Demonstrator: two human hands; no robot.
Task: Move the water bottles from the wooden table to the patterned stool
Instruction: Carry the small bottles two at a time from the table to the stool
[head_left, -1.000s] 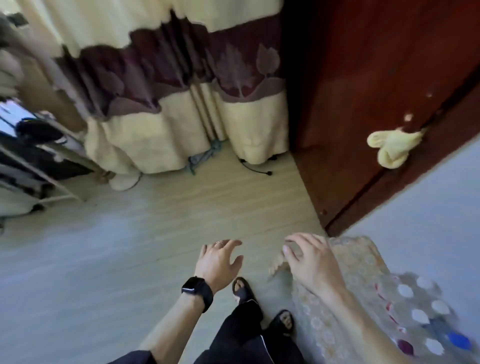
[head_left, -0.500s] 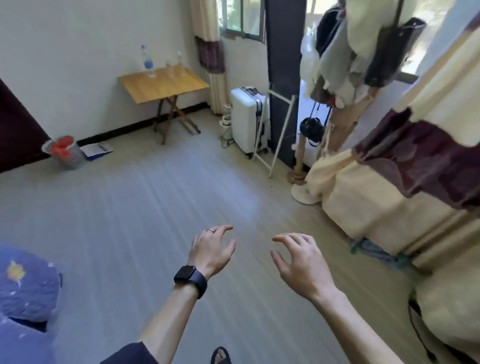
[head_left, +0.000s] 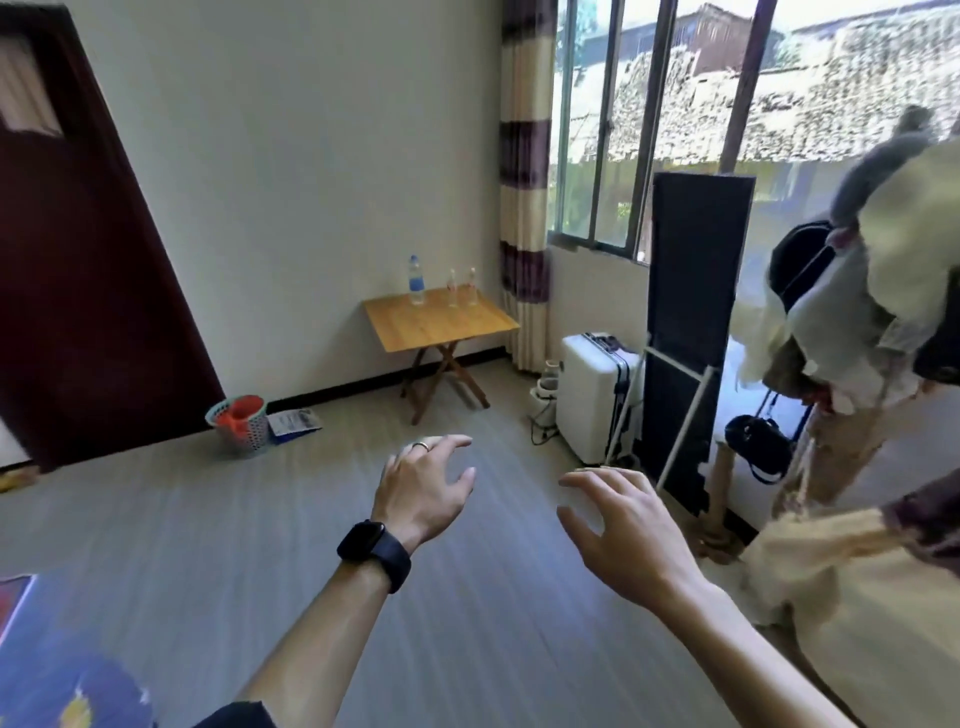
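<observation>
Looking across the room, we hold both hands out in front of us above the grey plank floor (head_left: 208, 545), neither touching anything. Our left hand (head_left: 423, 488), with a black smartwatch (head_left: 374, 553) on the wrist and a silver ring (head_left: 420, 445) on one finger, is released, its fingers spread and loosely bent with nothing in them. Our right hand (head_left: 623, 525) is just beside it, palm down, fingers likewise relaxed and holding nothing.

The water bottles are well apart from our hands, upright in a row along the back edge of the small folding wooden table (head_left: 441, 325) that stands against the white wall. The tall clear bottle with the blue label and blue cap (head_left: 415, 280) is on the left. The two smaller clear bottles (head_left: 452, 288) (head_left: 472, 287) stand near each other to its right; their labels are too small for us to read.

A dark red wooden door (head_left: 78, 286) fills the left side, and near its foot a mesh plastic basket with red contents (head_left: 239, 421) sits on the floor, just beside a printed sheet of paper (head_left: 293, 421). Right of the table hangs a cream and purple striped curtain (head_left: 522, 208), then a white hard-shell suitcase (head_left: 592, 395) stands under the window, next to a tall black panel (head_left: 691, 312). A blue patterned surface (head_left: 52, 675) shows at the bottom left corner; we cannot tell what it is.
</observation>
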